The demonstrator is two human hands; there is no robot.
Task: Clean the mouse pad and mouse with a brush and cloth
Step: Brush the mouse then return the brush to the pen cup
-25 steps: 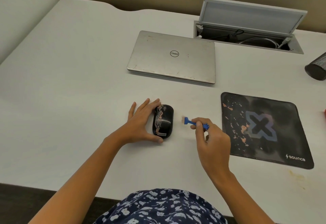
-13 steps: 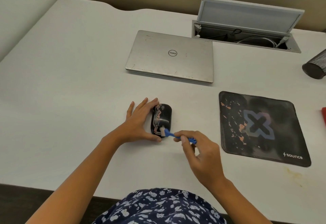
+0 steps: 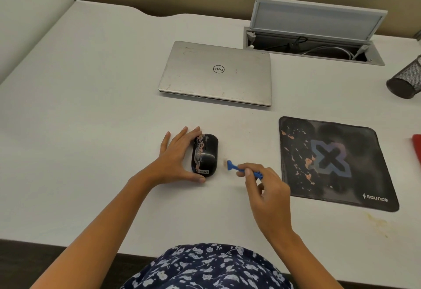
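There's the glossy black oval mouse [image 3: 205, 154], streaked with pinkish smears, Lenovo label nearest. The small blue plastic brush [image 3: 232, 166] aims its head at it from the right, just short of touching. Further right, the dark square fabric mouse pad [image 3: 337, 163], pink-speckled, lies flat.

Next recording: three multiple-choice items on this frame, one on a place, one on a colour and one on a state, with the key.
1. Where does the mouse pad lie relative to the mouse?
A) under it
B) to its left
C) to its right

2. What colour is the brush?
A) red
B) blue
C) green

3. The laptop is:
A) closed
B) open
C) standing on edge

Key:
1. C: the mouse pad lies apart from the mouse, on its right.
2. B: the handle pinched in the right hand is blue.
3. A: its lid lies flat, logo up.
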